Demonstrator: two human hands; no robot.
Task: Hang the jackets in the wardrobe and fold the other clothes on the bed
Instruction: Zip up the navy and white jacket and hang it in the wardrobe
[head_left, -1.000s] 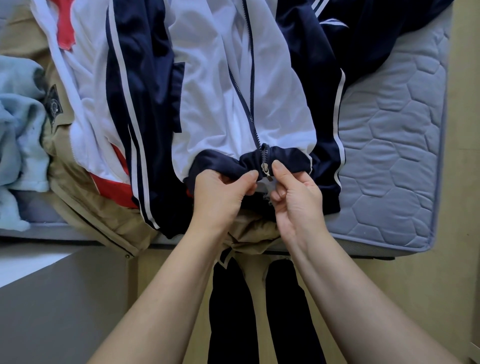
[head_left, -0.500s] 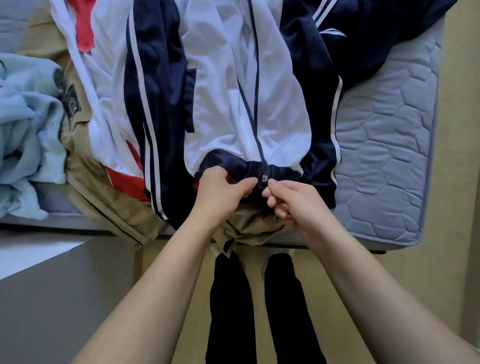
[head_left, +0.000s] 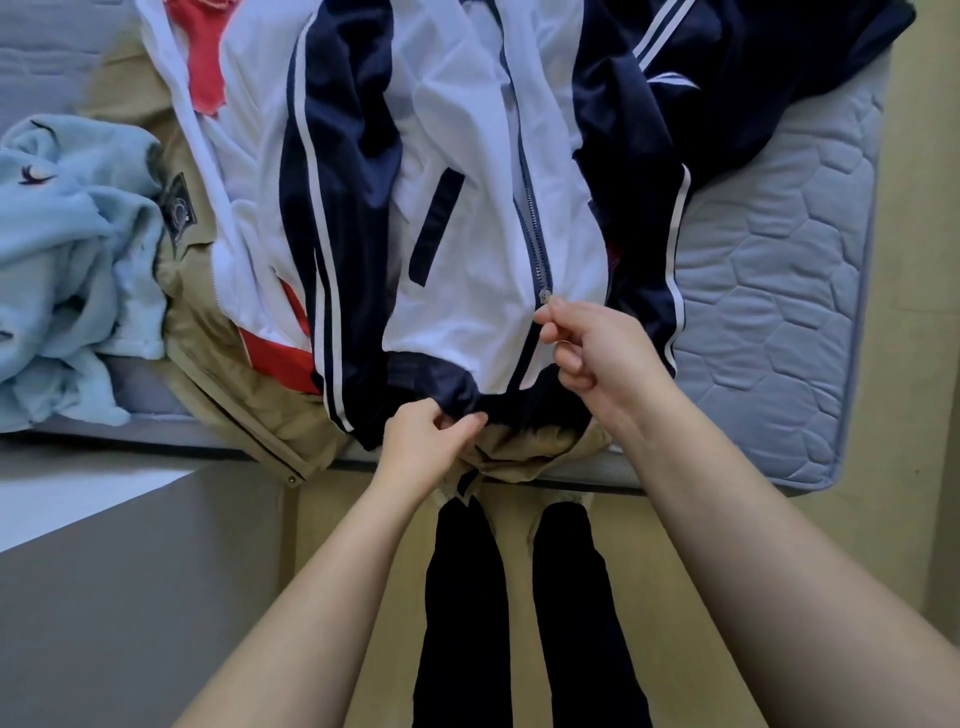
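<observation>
- White-and-navy jacket (head_left: 467, 234): lies front-up across the bed (head_left: 779, 312), with its navy hem band (head_left: 447, 389) at the bed's near edge.
- Zipper pull (head_left: 545, 297): on the jacket's centre line, a little above the hem band.
- Right hand (head_left: 597, 353): fingers curled, thumb and forefinger pinching the zipper pull.
- Left hand (head_left: 421, 441): thumb and fingers pinching the hem band at the near edge, just left of the zipper's base.
- Tan jacket (head_left: 249, 395): beneath the white-and-navy jacket, spilling over the near edge.
- Red-and-white garment (head_left: 208, 67): partly under the jacket's left sleeve, toward the far edge.
- Light blue garment (head_left: 67, 249): crumpled by the bed's left edge, well apart from both hands.
</observation>
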